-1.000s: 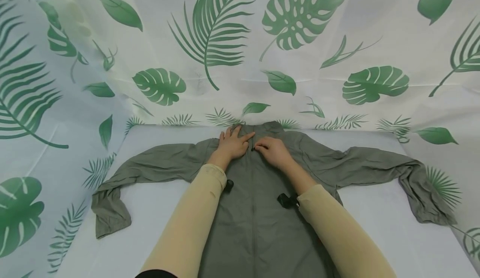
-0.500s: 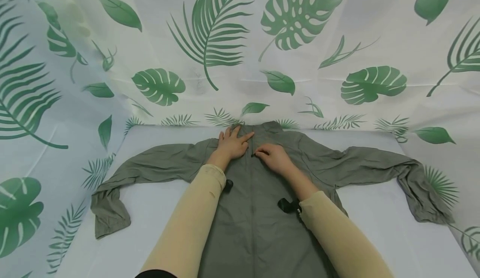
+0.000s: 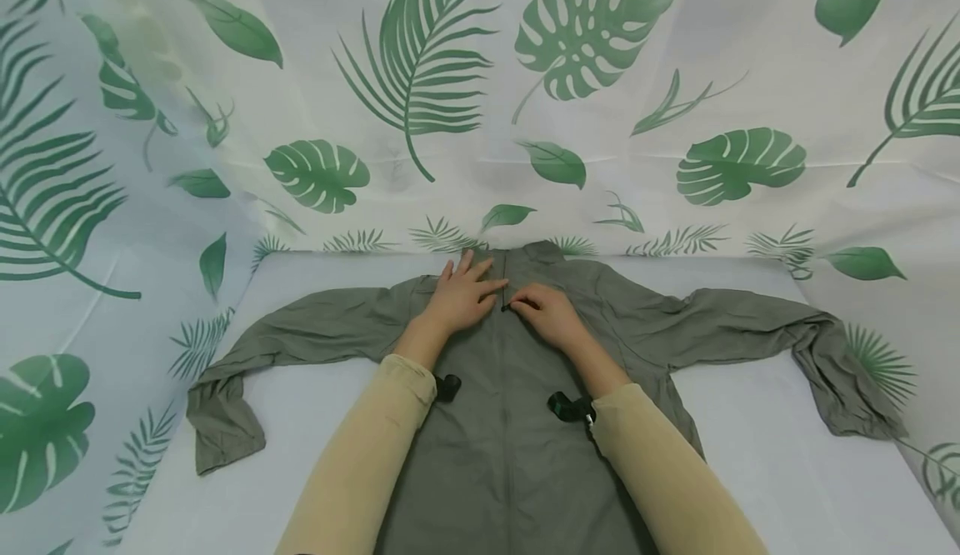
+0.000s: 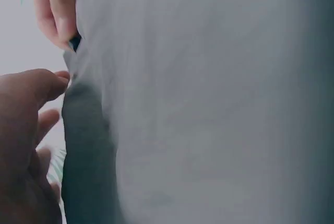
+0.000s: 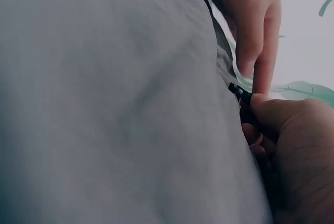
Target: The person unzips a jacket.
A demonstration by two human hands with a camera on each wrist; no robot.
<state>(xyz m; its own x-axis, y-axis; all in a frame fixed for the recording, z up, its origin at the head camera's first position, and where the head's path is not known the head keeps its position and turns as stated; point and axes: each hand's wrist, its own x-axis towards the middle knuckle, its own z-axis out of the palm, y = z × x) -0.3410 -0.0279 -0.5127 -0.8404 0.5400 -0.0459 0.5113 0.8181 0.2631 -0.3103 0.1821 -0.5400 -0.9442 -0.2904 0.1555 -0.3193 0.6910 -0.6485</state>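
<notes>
A grey-green jacket (image 3: pixel 465 455) lies face up with its sleeves spread, and its front zipper runs down the middle. My right hand (image 3: pixel 551 313) pinches the small dark zipper pull (image 3: pixel 506 307) a little below the collar; the right wrist view shows the black pull (image 5: pixel 241 94) between thumb and finger. Beside it on the left, my left hand (image 3: pixel 457 295) rests on the jacket's upper chest with fingers spread, the index finger reaching to the zipper line. In the left wrist view the left hand (image 4: pixel 26 130) has its fingers extended near the fabric edge.
The jacket lies on a white table (image 3: pixel 315 422). Behind and to the left hangs a white curtain (image 3: pixel 450 147) printed with green leaves. The jacket's left-side sleeve (image 3: pixel 225 422) and right-side sleeve (image 3: pixel 840 388) bend down near the table's sides.
My right hand has moved slightly down the jacket with the zipper pull. My left hand has shifted a little lower, still lying on the fabric.
</notes>
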